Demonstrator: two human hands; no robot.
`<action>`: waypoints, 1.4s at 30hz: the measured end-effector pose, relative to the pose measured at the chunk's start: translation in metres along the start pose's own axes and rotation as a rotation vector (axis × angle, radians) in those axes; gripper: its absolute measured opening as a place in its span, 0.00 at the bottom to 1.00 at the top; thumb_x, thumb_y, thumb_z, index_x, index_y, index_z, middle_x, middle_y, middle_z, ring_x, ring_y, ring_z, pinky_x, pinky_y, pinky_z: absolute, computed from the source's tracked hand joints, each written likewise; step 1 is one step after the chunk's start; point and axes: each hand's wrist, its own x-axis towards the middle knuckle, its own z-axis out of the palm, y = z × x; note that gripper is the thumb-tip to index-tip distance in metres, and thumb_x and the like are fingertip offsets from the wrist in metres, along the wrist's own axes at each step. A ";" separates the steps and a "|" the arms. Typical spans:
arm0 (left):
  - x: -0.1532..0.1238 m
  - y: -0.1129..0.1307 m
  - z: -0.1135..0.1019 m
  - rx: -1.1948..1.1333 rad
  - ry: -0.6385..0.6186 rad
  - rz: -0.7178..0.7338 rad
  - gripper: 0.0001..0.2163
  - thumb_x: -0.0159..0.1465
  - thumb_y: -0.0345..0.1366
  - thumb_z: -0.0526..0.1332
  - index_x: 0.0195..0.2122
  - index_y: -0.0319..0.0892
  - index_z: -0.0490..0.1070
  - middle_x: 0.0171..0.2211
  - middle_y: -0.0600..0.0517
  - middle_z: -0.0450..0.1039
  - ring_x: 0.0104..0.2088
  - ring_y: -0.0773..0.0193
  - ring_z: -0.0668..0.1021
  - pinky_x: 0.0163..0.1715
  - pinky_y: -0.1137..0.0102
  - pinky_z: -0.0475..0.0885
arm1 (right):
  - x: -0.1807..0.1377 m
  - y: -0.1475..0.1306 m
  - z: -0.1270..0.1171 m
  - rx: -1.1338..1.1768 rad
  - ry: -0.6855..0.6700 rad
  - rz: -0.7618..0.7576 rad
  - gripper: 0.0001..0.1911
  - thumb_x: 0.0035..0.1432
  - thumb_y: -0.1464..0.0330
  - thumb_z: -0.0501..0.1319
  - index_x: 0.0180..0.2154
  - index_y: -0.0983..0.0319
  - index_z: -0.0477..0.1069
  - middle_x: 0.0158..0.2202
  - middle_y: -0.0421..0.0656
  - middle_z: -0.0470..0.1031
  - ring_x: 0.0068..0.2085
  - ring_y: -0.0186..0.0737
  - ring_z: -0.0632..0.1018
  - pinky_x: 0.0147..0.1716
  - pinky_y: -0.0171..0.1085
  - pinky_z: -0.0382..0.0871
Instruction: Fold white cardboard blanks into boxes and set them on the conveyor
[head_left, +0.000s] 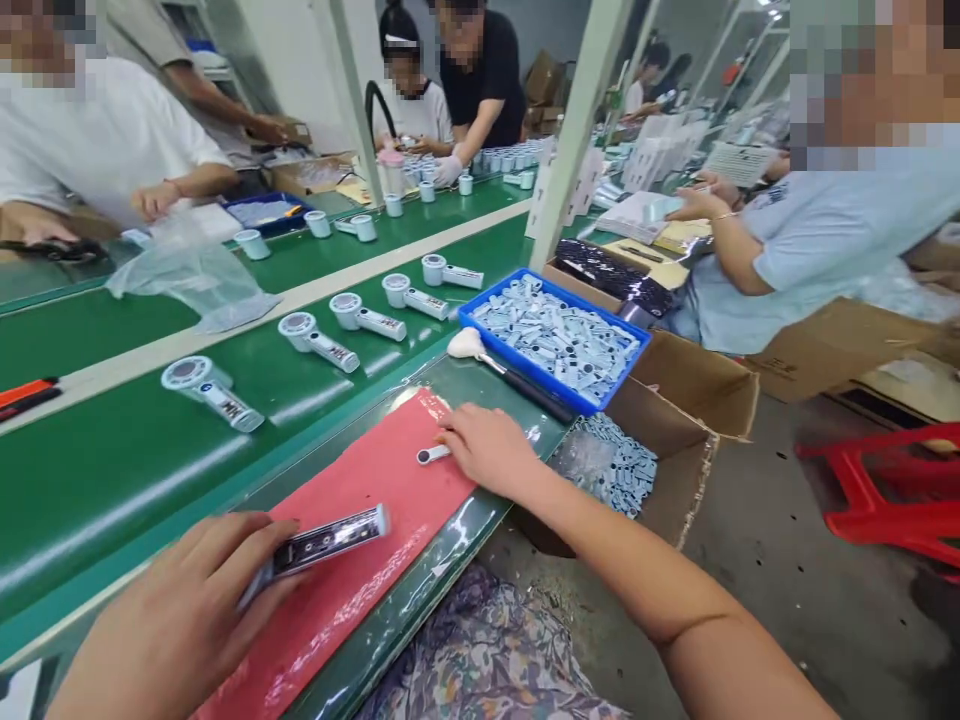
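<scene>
My left hand [176,615] grips a slim white handle [322,547] with a dark face panel, holding it above a red rubber mat [352,530]. My right hand [487,450] rests at the mat's far edge, fingers together and pressing down. Next to its fingertips lies a small white-and-metal part [433,455], and the fingers seem to touch it. A white brush [469,345] with a black handle lies just beyond that hand. Its handle end is partly against a blue tray.
A blue tray [555,340] of small pale parts sits at the bench edge, above an open cardboard box [675,420] holding a bag of similar parts. Several assembled white fans [307,335] stand on the green conveyor belt [112,500]. Co-workers sit alongside, and a red stool [885,490] stands on the right.
</scene>
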 end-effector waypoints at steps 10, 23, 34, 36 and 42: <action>0.018 0.025 0.018 0.032 -0.091 -0.009 0.18 0.73 0.48 0.53 0.51 0.39 0.74 0.42 0.43 0.79 0.39 0.49 0.80 0.37 0.55 0.78 | -0.008 -0.014 0.009 0.298 0.111 -0.185 0.05 0.68 0.72 0.63 0.44 0.61 0.76 0.40 0.44 0.77 0.37 0.39 0.77 0.38 0.38 0.68; 0.016 0.040 0.013 -0.378 0.051 -0.131 0.08 0.73 0.33 0.56 0.45 0.43 0.75 0.41 0.49 0.80 0.42 0.58 0.79 0.42 0.62 0.76 | 0.001 -0.073 0.032 0.381 0.084 -0.438 0.06 0.69 0.70 0.60 0.42 0.61 0.76 0.39 0.45 0.77 0.40 0.44 0.76 0.40 0.42 0.69; 0.004 0.059 0.004 -0.287 0.039 -0.091 0.08 0.73 0.36 0.57 0.44 0.43 0.75 0.43 0.46 0.80 0.48 0.53 0.81 0.47 0.57 0.78 | -0.002 -0.063 0.027 0.679 -0.335 -0.301 0.24 0.64 0.70 0.67 0.60 0.58 0.69 0.59 0.49 0.75 0.60 0.51 0.75 0.61 0.54 0.67; -0.002 0.066 0.003 -0.252 0.008 -0.108 0.09 0.73 0.38 0.57 0.48 0.43 0.74 0.45 0.45 0.81 0.50 0.50 0.81 0.49 0.54 0.78 | -0.005 -0.062 0.022 0.579 -0.385 -0.402 0.24 0.64 0.70 0.68 0.60 0.58 0.71 0.58 0.49 0.75 0.61 0.53 0.73 0.62 0.56 0.65; -0.009 0.083 0.010 -0.151 -0.020 -0.206 0.11 0.72 0.33 0.54 0.49 0.41 0.74 0.47 0.43 0.82 0.53 0.45 0.80 0.55 0.44 0.75 | -0.013 -0.068 0.031 0.506 -0.277 -0.452 0.20 0.67 0.73 0.62 0.59 0.63 0.71 0.53 0.49 0.76 0.56 0.49 0.74 0.58 0.52 0.67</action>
